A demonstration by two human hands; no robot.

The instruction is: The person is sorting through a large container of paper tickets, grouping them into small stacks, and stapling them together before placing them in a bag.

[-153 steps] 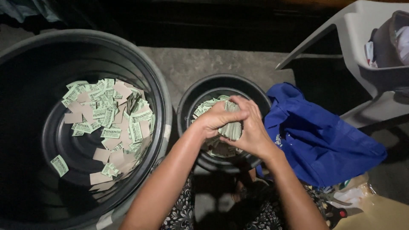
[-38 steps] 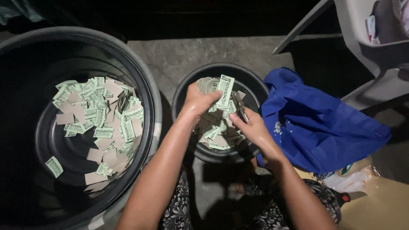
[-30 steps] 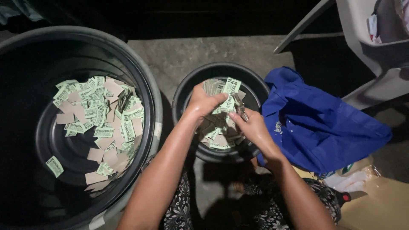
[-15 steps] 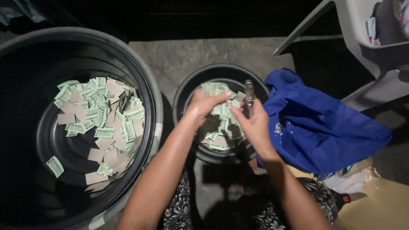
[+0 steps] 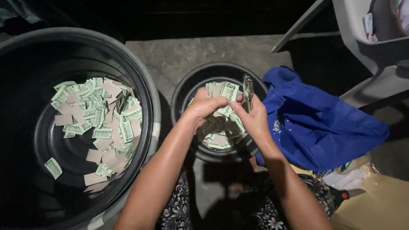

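Both my hands are over a small black bucket point(image 5: 187, 87) that holds a pile of green and tan paper labels point(image 5: 219, 138). My left hand point(image 5: 203, 106) pinches a green label point(image 5: 229, 90) at its left side. My right hand point(image 5: 253, 117) touches the same label from the right and also holds a metal tool, scissors by the look of them point(image 5: 247, 89), pointing up. A big black tub point(image 5: 140, 76) stands to the left with several loose labels point(image 5: 96, 117) spread over its bottom.
A blue cloth bag point(image 5: 315, 123) lies right of the small bucket. A grey plastic chair point(image 5: 366, 55) stands at the upper right. A clear plastic bag and brown paper point(image 5: 370, 196) lie at the lower right. The concrete floor point(image 5: 191, 53) shows between the tubs.
My hands have come together over the small bucket around one label. The metal tool in my right hand now points upward. The big tub has not changed.
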